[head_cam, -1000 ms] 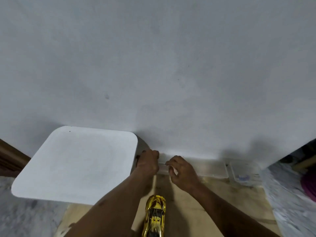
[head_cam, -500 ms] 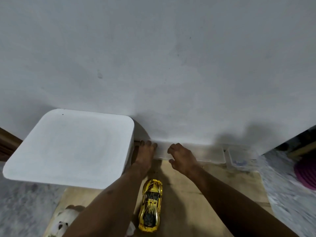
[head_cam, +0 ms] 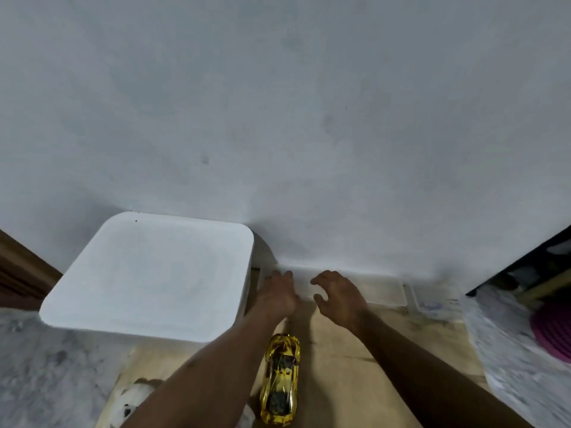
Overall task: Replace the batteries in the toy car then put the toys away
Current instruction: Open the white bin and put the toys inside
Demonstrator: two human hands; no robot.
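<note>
A pale wall [head_cam: 309,118] fills most of the view, and at its foot on the left stands a big white bin [head_cam: 148,279], its lid closed, on a light wooden floor [head_cam: 355,344]. Along the base of the wall, right of the bin, lies a low white tray [head_cam: 380,293], with a smaller clear box [head_cam: 432,304] beside it; what either holds cannot be made out. Both arms reach forward toward that strip. The left hand [head_cam: 276,293] is flat, palm down, fingers together and pointing at the wall, right by the bin's corner; it holds nothing. The right hand [head_cam: 336,293] hovers at the tray's left end, fingers spread and curled, also holding nothing. The gold car [head_cam: 281,378] lies on the floor behind both hands, toward the person, wheels down, its long axis running roughly toward the wall. It sits between the forearms, just beside the left one and apart from the right. By that, the left hand is the nearer, but either must draw back toward the body to reach it. A white plush toy [head_cam: 129,400] lies at the bottom edge, left of the left forearm.
</note>
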